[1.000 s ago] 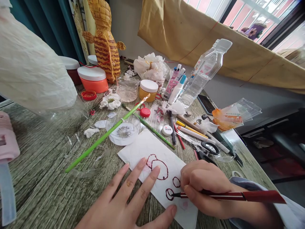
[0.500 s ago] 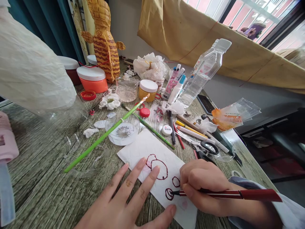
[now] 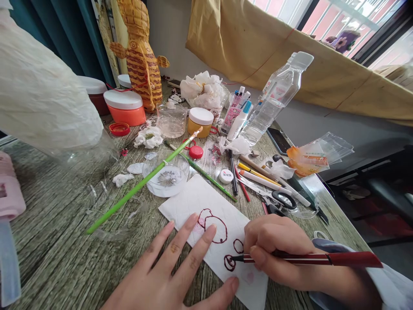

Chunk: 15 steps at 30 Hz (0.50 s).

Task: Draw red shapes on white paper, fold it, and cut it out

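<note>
My left hand lies flat with fingers spread, its fingertips and thumb resting on a white paper napkin. My right hand is closed round a dark red felt-tip pen. The pen's black tip touches the napkin inside a small dark red ring near the right edge. Round outlines in the same colour show above it, partly covered by my left fingers. Faint pink smudges mark the napkin. Just beyond it stands a shallow clear dish, with a green paintbrush lying across it.
Scissors, a black pen and several brushes lie right of the napkin. Behind stand a yellow paint jar, an orange jar and a water bottle. A large papered form stands at left, a striped figure further back.
The pen tip has shifted very slightly inside the small ring, where the dark red marks look denser. My left hand and the napkin stay in place.
</note>
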Each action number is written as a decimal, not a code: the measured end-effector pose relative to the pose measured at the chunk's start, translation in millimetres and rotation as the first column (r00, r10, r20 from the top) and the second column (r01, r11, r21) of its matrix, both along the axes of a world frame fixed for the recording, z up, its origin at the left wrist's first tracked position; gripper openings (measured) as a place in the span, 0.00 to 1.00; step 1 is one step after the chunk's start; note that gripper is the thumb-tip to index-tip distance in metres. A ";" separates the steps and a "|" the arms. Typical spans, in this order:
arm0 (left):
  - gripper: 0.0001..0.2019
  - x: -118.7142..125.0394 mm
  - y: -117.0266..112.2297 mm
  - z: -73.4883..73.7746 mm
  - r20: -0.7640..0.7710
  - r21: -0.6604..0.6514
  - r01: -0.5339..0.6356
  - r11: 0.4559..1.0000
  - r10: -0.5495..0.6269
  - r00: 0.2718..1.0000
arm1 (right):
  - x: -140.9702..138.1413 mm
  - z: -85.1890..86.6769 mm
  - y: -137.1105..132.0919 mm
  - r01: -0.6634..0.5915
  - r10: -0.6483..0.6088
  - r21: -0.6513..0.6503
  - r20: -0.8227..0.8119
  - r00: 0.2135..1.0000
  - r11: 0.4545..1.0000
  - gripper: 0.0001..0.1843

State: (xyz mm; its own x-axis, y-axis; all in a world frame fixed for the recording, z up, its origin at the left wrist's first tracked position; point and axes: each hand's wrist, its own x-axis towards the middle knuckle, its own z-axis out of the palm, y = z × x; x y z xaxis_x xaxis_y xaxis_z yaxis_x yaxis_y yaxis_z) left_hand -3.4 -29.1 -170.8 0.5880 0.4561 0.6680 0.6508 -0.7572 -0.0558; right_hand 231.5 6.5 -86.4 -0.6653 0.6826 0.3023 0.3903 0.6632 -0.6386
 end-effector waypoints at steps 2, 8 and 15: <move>0.21 -1.4 0.0 -2.5 -0.009 0.025 -0.001 1.000 0.001 1.000 | 1.4 3.3 -1.4 0.053 -0.052 0.006 -0.043 0.998 0.999 0.18; 0.22 -2.1 1.4 -4.4 -0.041 0.038 0.005 0.999 -0.004 0.999 | 5.6 -0.7 -1.4 0.270 -0.276 -0.059 -0.282 0.919 0.961 0.15; 0.25 -12.0 6.7 25.1 -0.257 0.098 0.025 0.995 0.001 0.966 | 4.8 -8.4 3.4 0.391 -0.381 -0.066 -0.416 0.826 0.918 0.10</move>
State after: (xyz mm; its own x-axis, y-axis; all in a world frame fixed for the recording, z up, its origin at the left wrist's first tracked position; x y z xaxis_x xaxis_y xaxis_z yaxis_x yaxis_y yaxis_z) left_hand -15.5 -22.4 -145.7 0.7503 0.3871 0.5360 0.5960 -0.7469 -0.2949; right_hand 236.3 9.8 -94.8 -0.1594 0.8477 0.5059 0.3219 0.5291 -0.7851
